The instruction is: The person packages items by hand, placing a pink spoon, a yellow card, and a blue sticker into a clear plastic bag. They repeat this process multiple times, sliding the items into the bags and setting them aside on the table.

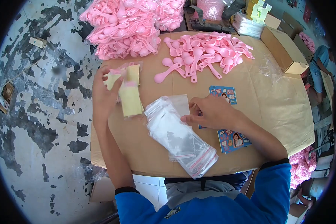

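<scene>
My left hand (105, 95) is at the left side of the table, its fingers and thumb curled around a small clear packet with a yellow card (111, 80). More yellow-card packets (131, 101) lie just right of it, with some pink showing through the plastic. My right hand (214, 111) is beside a fanned stack of clear plastic bags (170, 125), thumb and forefinger bent over its right edge. What lies between those fingers is hidden. Blue printed cards (233, 141) lie below the right hand, and other blue cards (229, 94) lie above it, partly covered.
Loose pink scoops (203, 54) are heaped at the table's far side. Big clear bags of pink scoops (127, 28) stand at the back left. An open cardboard box (285, 50) sits at the back right. Another person (321, 69) is at the far right.
</scene>
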`<state>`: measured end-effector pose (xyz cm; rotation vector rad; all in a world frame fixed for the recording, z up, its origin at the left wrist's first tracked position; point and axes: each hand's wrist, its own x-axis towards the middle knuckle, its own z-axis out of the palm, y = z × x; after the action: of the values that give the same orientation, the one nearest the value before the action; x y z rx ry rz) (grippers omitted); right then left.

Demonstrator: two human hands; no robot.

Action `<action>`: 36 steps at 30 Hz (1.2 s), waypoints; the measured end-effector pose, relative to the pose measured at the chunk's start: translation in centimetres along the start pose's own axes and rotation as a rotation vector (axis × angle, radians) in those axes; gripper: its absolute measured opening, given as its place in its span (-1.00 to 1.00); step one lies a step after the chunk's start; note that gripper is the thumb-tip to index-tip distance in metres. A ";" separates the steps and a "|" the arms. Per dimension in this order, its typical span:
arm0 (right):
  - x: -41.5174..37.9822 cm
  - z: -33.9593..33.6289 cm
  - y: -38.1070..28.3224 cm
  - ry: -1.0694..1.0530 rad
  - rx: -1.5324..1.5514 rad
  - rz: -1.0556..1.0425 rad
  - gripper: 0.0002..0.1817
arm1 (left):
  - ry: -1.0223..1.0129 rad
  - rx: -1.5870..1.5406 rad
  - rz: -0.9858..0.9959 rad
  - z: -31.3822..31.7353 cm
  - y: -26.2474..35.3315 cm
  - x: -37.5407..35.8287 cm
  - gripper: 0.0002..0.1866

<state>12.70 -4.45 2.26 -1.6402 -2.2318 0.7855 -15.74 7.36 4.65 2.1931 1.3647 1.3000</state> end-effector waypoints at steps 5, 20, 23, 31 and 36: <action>0.7 0.2 -0.1 0.010 0.142 -0.039 -0.68 | -0.747 -0.277 0.158 1.6 3.3 -1.2 -0.71; -0.3 0.1 0.1 0.020 -0.044 -0.241 -0.79 | -0.794 -0.040 0.147 2.9 5.2 -2.5 -0.10; -0.3 -0.2 0.0 -0.026 -0.057 -0.216 -0.78 | -0.828 0.069 0.197 3.8 3.5 -3.2 0.06; -0.6 -3.1 1.2 0.253 0.167 -0.217 -0.82 | -0.897 0.173 0.178 3.8 3.5 -3.0 0.16; -1.8 -6.0 0.0 0.444 0.428 -0.210 -0.79 | -0.753 0.067 0.354 4.0 4.6 -3.2 0.17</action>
<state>16.35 -4.54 7.39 -1.2117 -1.7419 0.6984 -10.40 3.23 3.43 2.6379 0.7549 0.3915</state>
